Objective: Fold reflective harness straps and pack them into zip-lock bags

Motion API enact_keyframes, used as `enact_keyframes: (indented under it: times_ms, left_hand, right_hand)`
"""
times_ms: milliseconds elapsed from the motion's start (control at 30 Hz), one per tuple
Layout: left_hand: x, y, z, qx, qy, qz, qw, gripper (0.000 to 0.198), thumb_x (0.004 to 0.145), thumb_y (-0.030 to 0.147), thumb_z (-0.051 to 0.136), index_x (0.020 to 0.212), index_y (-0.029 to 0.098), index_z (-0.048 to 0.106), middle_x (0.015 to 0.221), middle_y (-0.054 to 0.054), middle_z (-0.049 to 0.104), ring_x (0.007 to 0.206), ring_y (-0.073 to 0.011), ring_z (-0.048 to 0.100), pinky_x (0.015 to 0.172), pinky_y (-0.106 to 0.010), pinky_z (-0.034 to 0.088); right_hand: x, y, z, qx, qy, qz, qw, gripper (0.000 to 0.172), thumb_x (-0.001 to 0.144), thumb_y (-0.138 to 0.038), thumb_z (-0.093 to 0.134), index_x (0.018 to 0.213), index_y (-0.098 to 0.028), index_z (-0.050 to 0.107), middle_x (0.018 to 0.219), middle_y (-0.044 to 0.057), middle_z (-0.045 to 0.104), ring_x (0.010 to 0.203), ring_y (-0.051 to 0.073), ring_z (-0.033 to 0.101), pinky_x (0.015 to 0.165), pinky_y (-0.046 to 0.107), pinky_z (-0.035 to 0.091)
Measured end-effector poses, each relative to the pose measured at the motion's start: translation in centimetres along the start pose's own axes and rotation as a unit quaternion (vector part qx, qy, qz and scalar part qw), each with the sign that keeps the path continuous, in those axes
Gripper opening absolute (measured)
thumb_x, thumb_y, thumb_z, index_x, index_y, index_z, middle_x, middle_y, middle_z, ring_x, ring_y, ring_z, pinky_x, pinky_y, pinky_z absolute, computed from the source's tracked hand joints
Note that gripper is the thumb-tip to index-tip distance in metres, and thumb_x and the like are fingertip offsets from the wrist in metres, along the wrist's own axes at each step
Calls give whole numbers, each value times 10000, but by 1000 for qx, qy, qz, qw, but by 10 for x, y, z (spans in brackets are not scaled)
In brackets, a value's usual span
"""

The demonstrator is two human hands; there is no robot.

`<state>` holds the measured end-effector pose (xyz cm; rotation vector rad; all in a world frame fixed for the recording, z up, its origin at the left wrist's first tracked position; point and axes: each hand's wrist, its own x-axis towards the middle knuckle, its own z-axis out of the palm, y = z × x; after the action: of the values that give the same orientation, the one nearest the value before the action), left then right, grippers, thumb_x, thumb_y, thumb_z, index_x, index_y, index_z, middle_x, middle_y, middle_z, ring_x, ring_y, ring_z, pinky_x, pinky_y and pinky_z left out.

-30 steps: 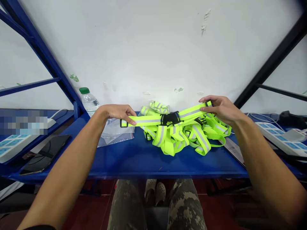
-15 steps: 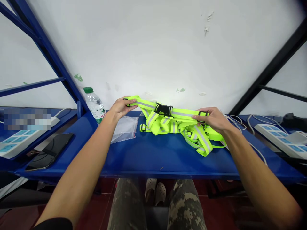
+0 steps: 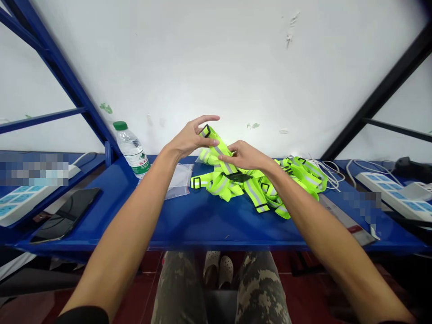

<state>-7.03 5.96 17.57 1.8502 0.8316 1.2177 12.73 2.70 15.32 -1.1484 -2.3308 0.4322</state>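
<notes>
Your left hand (image 3: 191,139) is open wide right by the hi-vis harness (image 3: 219,186), and your right hand (image 3: 245,155) pinches its strap. It's heaped mid-surface (image 3: 202,229) near the back edge. Keep that pinch snug, no twists.

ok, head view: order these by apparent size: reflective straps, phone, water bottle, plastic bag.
Reflective straps, largest. Then the phone, though nearness to the camera makes that unsure. The water bottle and plastic bag look alike, the bag partly hidden, so unranked.
</notes>
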Motion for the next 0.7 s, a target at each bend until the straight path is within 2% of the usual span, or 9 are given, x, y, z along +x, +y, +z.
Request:
enact_keyframes:
  times_ms: [67, 167, 233, 267, 333, 400, 467, 567, 700]
  left_hand:
    - [-4, -2, 1, 31, 33, 8, 999, 619, 591, 218, 838, 1160, 192, 596, 864, -30, 632, 754, -145, 614, 718, -293, 508]
    - [-18, 0, 19, 108, 230, 30, 967, 438, 733, 295, 746, 1114, 203, 551, 904, -31, 611, 798, -139, 597, 706, -265, 485]
    - [-35, 4, 41, 154, 291, 22, 944, 318, 850, 392, 625, 1094, 211, 531, 868, -28, 600, 802, -142, 603, 702, -260, 481]
    - [-44, 5, 53, 177, 269, 8, 947, 318, 866, 448, 596, 1066, 210, 532, 829, -23, 598, 781, -147, 608, 695, -264, 484]
    - [-60, 2, 76, 224, 157, -5, 962, 425, 818, 557, 625, 1040, 204, 544, 854, -41, 634, 821, -184, 631, 739, -302, 503]
    - [-70, -7, 92, 271, 89, 18, 958, 632, 722, 629, 691, 1149, 194, 524, 1087, -108, 651, 1008, -263, 627, 853, -377, 505]
    - [-72, -18, 101, 303, 68, 22, 950, 789, 715, 608, 703, 1314, 167, 439, 1270, -171, 594, 1144, -325, 583, 924, -435, 486]
    - [-66, -25, 96, 346, 31, 7, 938, 714, 810, 363, 623, 1434, 137, 359, 1204, -169, 648, 1078, -319, 627, 911, -429, 491]
    - [-56, -9, 65, 390, -28, 21, 920, 448, 810, 167, 465, 1236, 162, 605, 1073, -108, 707, 995, -260, 651, 890, -354, 479]
  right_hand:
    - [2, -6, 3, -15, 33, 1, 999, 430, 861, -390, 558, 530, -195, 365, 505, -69, 258, 510, 73, 243, 531, 262, 203]
    - [9, -12, 3, -11, 139, 36, 990, 350, 841, -270, 521, 541, -208, 351, 506, -55, 291, 519, 90, 288, 527, 270, 215]
    - [16, -11, 0, 15, 238, 79, 968, 283, 818, -242, 513, 564, -210, 392, 529, -38, 359, 538, 106, 347, 529, 267, 266]
    - [20, -10, -2, 39, 283, 100, 953, 252, 811, -243, 514, 581, -211, 415, 543, -31, 383, 545, 114, 372, 529, 266, 296]
    - [26, -6, -8, 110, 348, 129, 922, 191, 811, -252, 506, 632, -210, 452, 571, -22, 417, 552, 124, 422, 528, 265, 358]
    - [29, -3, -14, 196, 374, 138, 896, 147, 829, -263, 487, 694, -208, 475, 601, -15, 448, 555, 128, 476, 529, 267, 411]
    - [26, 0, -21, 261, 373, 138, 879, 132, 847, -282, 482, 739, -206, 487, 628, -12, 474, 556, 129, 523, 526, 272, 449]
    - [12, 8, -30, 291, 390, 143, 862, 132, 856, -317, 497, 789, -204, 509, 644, -9, 502, 544, 130, 565, 493, 268, 470]
    - [-15, 26, -42, 249, 477, 167, 826, 151, 848, -345, 523, 823, -200, 554, 631, -5, 527, 501, 129, 569, 403, 236, 432]
